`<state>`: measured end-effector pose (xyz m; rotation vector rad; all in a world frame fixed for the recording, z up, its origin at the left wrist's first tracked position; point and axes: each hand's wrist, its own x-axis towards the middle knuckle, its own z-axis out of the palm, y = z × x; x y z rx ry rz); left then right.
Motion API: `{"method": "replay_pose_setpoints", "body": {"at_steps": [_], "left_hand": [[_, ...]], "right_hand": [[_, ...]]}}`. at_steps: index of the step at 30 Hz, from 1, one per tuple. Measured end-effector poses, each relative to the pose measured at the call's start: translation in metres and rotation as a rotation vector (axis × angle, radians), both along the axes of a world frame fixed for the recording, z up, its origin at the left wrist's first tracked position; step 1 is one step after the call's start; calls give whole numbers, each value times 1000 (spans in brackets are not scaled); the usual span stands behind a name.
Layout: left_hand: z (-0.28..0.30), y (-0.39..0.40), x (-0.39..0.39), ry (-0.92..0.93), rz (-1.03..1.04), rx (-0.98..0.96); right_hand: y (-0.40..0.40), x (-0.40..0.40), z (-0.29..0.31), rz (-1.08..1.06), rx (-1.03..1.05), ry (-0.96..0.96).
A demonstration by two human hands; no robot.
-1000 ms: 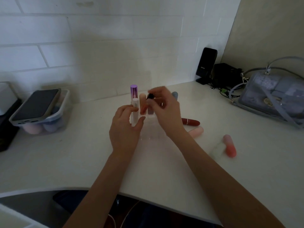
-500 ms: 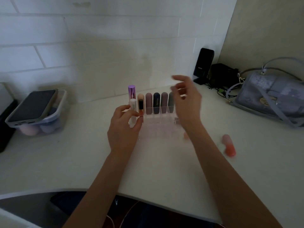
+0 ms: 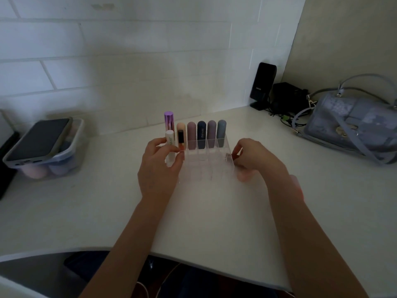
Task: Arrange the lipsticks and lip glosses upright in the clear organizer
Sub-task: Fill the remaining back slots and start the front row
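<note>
The clear organizer (image 3: 206, 166) stands mid-counter. Its back row holds a purple tube (image 3: 168, 121), a peach lipstick (image 3: 181, 127), a mauve one (image 3: 191, 132), a navy one (image 3: 201, 132), a grey-mauve one (image 3: 211, 131) and a blue-grey one (image 3: 221, 130), all upright. A black-capped gloss (image 3: 180, 139) stands in front of the peach one. My left hand (image 3: 159, 171) pinches a white tube (image 3: 169, 140) at the organizer's left edge. My right hand (image 3: 253, 160) curls down just right of the organizer, fingertips on the end of a dark red lipstick (image 3: 229, 156). A pale pink lipstick (image 3: 245, 177) lies under that hand.
A clear tub (image 3: 64, 160) of makeup sponges with a phone (image 3: 40, 138) on top sits at the left. A black speaker (image 3: 262, 84), cables and a grey handbag (image 3: 352, 123) occupy the back right corner. The counter's front edge curves just below my forearms.
My right hand let go of the gloss in the organizer, lifted, then dropped to the right onto the dark red lipstick on the counter. My left hand stayed at the white tube.
</note>
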<state>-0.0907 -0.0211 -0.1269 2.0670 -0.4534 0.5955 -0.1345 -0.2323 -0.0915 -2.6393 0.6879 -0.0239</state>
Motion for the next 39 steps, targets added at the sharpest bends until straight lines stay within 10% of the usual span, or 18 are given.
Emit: {"method": "replay_pose_setpoints", "body": {"at_steps": [14,24,39], "left_hand": [[-1,-1,0,-48,42,2],[-1,-8,-9,-379,-89,83],[-5,-5,1,-175,33,108]], "right_hand": [[26,-4,28,-133,676,-1010],[60,3,20,237,666,-589],[71,16,-3,195,229,-849]]}}
